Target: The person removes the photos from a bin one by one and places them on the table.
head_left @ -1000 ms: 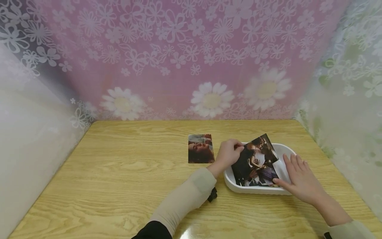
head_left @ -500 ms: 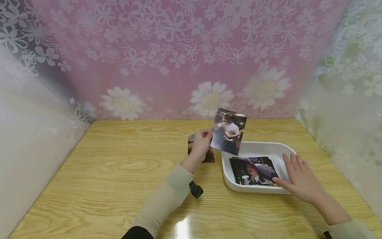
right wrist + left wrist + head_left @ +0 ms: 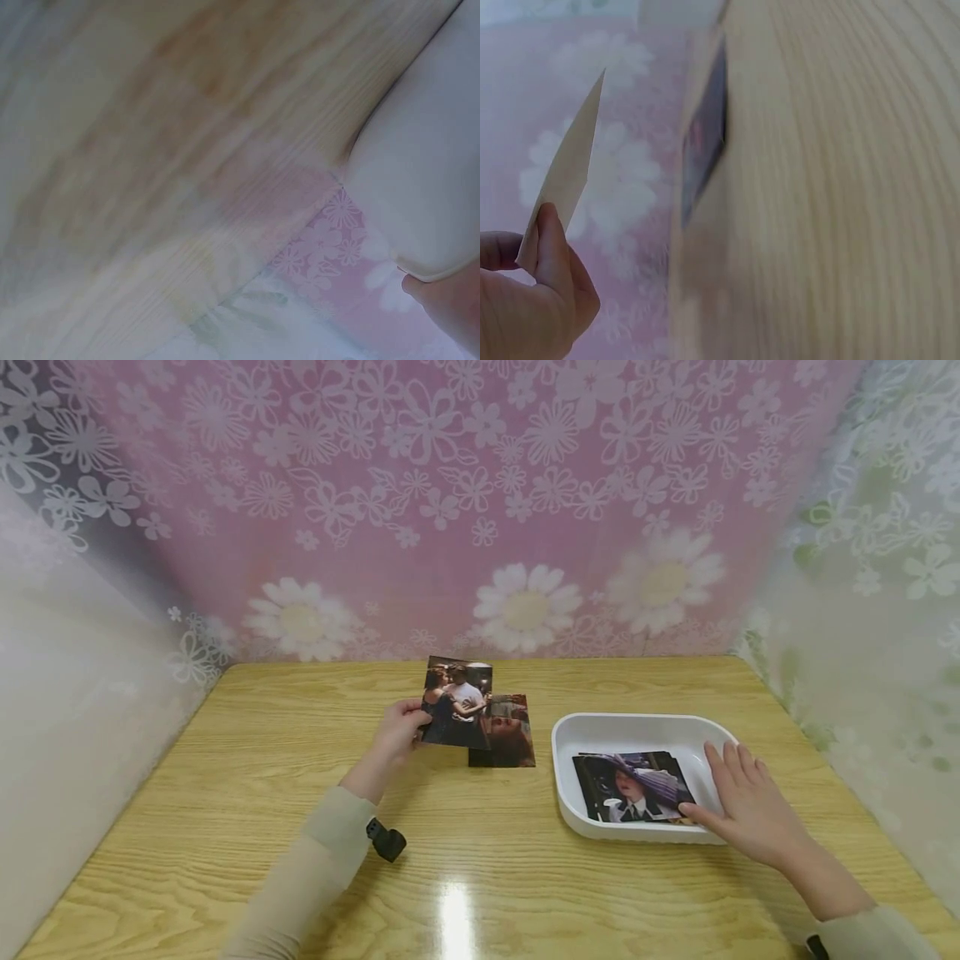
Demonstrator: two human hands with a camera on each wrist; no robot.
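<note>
My left hand (image 3: 396,733) pinches a photo card (image 3: 461,714) by its left edge between thumb and fingers. A couple embracing is printed on it; its pale back (image 3: 571,169) faces the left wrist view. The held card overlaps a second photo card (image 3: 516,743), which lies on the table. To the right, a white tray (image 3: 637,717) contains several stacked photo cards (image 3: 633,789), the top one picturing a person in a wide purple hat. My right hand (image 3: 757,814) rests with fingers extended over the tray's right rim, its thumb by the stack's corner.
The wood-grain table (image 3: 300,793) runs back to a pink floral backdrop (image 3: 420,527). Pale patterned side panels (image 3: 885,635) stand at left and right. A black wrist camera (image 3: 386,842) sticks out from the left sleeve.
My left hand has lifted the couple photo out of the tray and carried it left, over the card on the table. The purple-hat photo is uncovered. My right hand has stayed at the tray.
</note>
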